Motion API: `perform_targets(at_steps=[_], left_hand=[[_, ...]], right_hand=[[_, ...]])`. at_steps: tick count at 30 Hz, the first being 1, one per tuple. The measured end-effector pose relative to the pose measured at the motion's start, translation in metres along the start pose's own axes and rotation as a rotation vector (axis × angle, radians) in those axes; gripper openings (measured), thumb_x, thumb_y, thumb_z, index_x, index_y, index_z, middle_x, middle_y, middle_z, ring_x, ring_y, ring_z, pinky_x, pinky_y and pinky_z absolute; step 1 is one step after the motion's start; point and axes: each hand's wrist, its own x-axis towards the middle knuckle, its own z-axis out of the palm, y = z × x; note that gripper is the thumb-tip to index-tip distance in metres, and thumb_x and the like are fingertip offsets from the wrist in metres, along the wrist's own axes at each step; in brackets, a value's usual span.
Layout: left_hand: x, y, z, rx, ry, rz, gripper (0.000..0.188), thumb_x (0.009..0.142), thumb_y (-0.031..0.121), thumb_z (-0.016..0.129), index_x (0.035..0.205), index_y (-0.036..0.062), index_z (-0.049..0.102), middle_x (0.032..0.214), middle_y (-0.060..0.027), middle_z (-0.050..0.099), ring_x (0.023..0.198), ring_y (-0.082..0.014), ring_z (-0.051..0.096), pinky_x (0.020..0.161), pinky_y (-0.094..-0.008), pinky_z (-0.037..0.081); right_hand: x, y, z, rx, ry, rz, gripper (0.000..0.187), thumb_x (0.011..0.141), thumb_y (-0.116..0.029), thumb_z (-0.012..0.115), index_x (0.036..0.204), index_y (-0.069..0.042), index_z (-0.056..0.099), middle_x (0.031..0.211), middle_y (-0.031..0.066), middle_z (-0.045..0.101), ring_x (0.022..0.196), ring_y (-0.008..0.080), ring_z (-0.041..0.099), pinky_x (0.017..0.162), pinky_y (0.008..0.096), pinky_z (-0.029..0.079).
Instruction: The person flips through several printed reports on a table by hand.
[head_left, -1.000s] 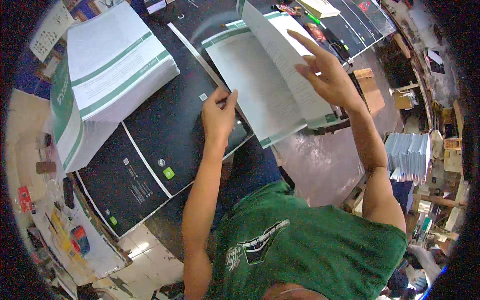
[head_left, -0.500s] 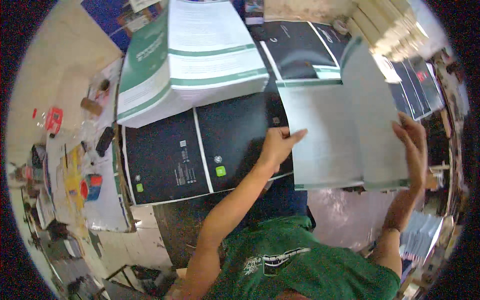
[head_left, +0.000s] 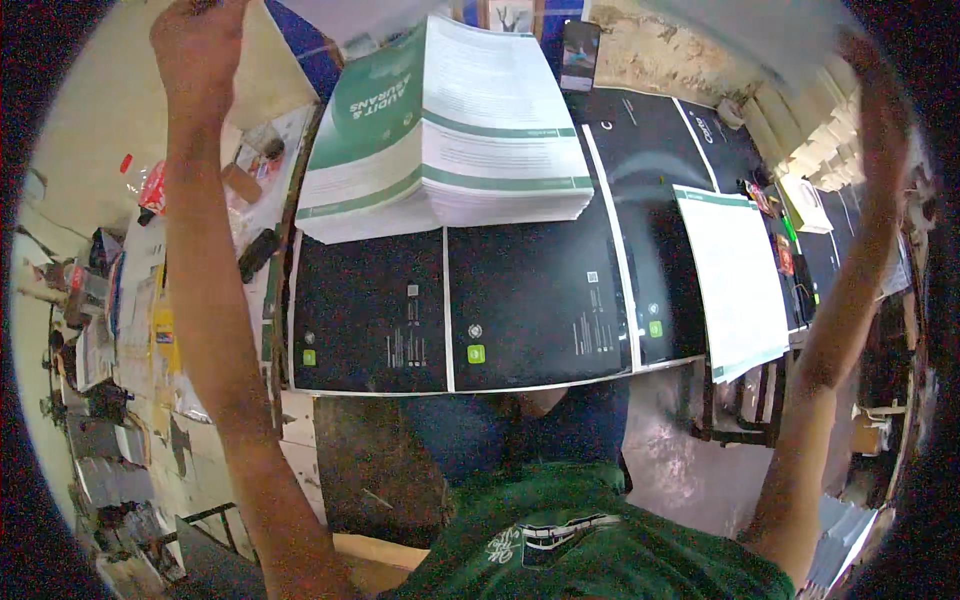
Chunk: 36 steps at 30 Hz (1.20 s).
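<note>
The black-surfaced table (head_left: 535,310), marked off by narrow white strips, fills the middle of the view, and at 12 o'clock on it sits a thick, tall stack of white printed pages with green bands (head_left: 500,100), its green-covered side turned towards 10 o'clock. A pale, blurred sheet of thin paper (head_left: 740,25) shows along the upper rim from about 11 to 1 o'clock, mostly out of view, apparently spread between the raised bare left hand (head_left: 203,40) at 10 to 11 o'clock and the raised bare right hand (head_left: 868,62) at 2 o'clock. Blur and the cut-off rim hide the fingers of both, so I cannot tell whether they are apart, together or pinching the edges. To handle it well, I would keep both hands level, grip lightly at the margins and draw just enough tension to avoid sagging or creasing. The right forearm deserves care beside the thin pile of white, green-edged sheets (head_left: 740,280) at 3 o'clock, whose near end juts past the table's edge. Smaller still are a dark upright phone (head_left: 580,55) near 12 to 1 o'clock and a bright green marker (head_left: 790,229) between 2 and 3.
</note>
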Motion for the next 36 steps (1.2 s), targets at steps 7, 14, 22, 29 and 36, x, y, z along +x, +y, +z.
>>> perform_targets(at_steps=[7,14,22,29,36], left_hand=[[-0.052,-0.149,-0.071,-0.177,-0.182,-0.49,0.041,0.092,0.025,0.06,0.125,0.0015,0.061,0.117,-0.0175,0.067,0.107,-0.0257,0.064,0.096,-0.0333,0.049],[-0.145,-0.233,-0.143,0.781,-0.17,-0.253,0.042,0.093,0.023,0.063,0.13,0.0032,0.059,0.124,-0.0187,0.064,0.116,-0.0281,0.061,0.101,-0.0368,0.045],[-0.151,-0.069,-0.015,0.378,-0.654,-0.086,0.062,0.084,0.032,0.074,0.138,0.0093,0.053,0.139,-0.0116,0.055,0.127,-0.029,0.052,0.108,-0.0412,0.04],[-0.154,-0.051,0.007,0.548,-0.826,0.107,0.079,0.072,0.051,0.079,0.13,0.0017,0.058,0.137,-0.0155,0.056,0.134,-0.0308,0.045,0.112,-0.0486,0.032],[-0.143,-0.068,0.025,0.453,-0.773,-0.07,0.058,0.077,0.043,0.078,0.12,0.0049,0.066,0.132,-0.0153,0.06,0.125,-0.0335,0.053,0.107,-0.0443,0.039]], right_hand=[[-0.079,0.079,0.196,0.033,-0.43,0.216,0.036,0.085,-0.012,0.065,0.121,-0.007,0.066,0.126,0.0121,0.065,0.116,0.0247,0.061,0.1,0.0359,0.047],[-0.168,0.089,0.304,0.17,-0.599,0.489,0.03,0.082,-0.005,0.066,0.112,-0.008,0.069,0.114,0.0148,0.069,0.106,0.0315,0.066,0.091,0.0402,0.051],[-0.168,0.08,0.296,0.137,-0.705,0.438,0.036,0.089,-0.003,0.053,0.123,-0.004,0.063,0.126,0.0149,0.064,0.116,0.0287,0.061,0.099,0.0367,0.046],[-0.172,0.04,0.24,0.174,-0.357,0.453,0.051,0.089,-0.004,0.061,0.138,-0.008,0.051,0.136,0.014,0.057,0.122,0.0268,0.057,0.099,0.0353,0.046],[-0.231,-0.084,0.11,0.33,-0.319,0.742,0.042,0.089,-0.005,0.064,0.13,-0.002,0.057,0.128,0.0132,0.063,0.113,0.0225,0.062,0.094,0.0338,0.048]])
